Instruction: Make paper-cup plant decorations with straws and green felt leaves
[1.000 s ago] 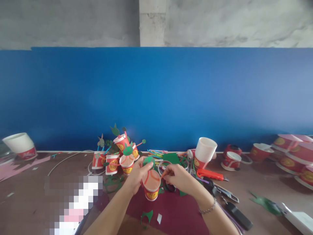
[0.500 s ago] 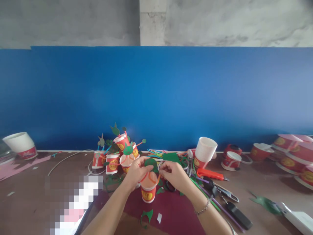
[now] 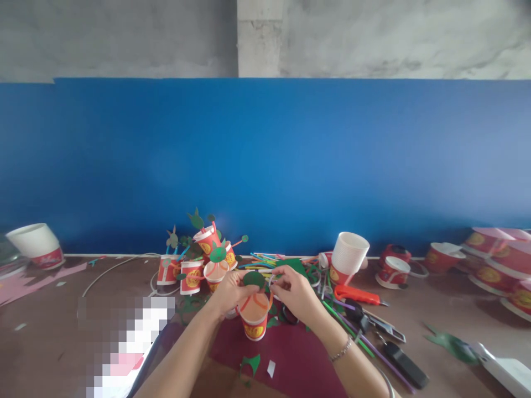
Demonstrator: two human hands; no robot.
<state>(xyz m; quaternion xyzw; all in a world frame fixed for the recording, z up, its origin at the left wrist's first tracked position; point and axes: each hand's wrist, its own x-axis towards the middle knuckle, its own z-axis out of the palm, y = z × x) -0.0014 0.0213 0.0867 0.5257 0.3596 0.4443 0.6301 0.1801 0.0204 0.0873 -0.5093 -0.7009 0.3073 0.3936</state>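
Observation:
A red and white paper cup (image 3: 254,320) stands in front of me, with orange strips curving across its mouth. Above its far rim, my left hand (image 3: 230,290) pinches a dark green paper disc (image 3: 253,279) between thumb and fingers. My right hand (image 3: 286,284) has its fingertips closed at the right edge of the disc, beside an orange strip; what lies between them is too small to make out. Just behind my left hand is a similar cup (image 3: 215,273) with a green paper piece on top.
Decorated cups (image 3: 191,276) stand at centre left. A white cup stack (image 3: 349,257), an orange cutter (image 3: 359,294), straws, keys (image 3: 402,362) and scissors (image 3: 498,367) lie to the right. Green scraps (image 3: 252,364) are in front, over a maroon sheet (image 3: 294,354).
The cup has shifted slightly right and up. The green disc has tilted and sits a little lower, and my right hand's fingers have drawn slightly toward it.

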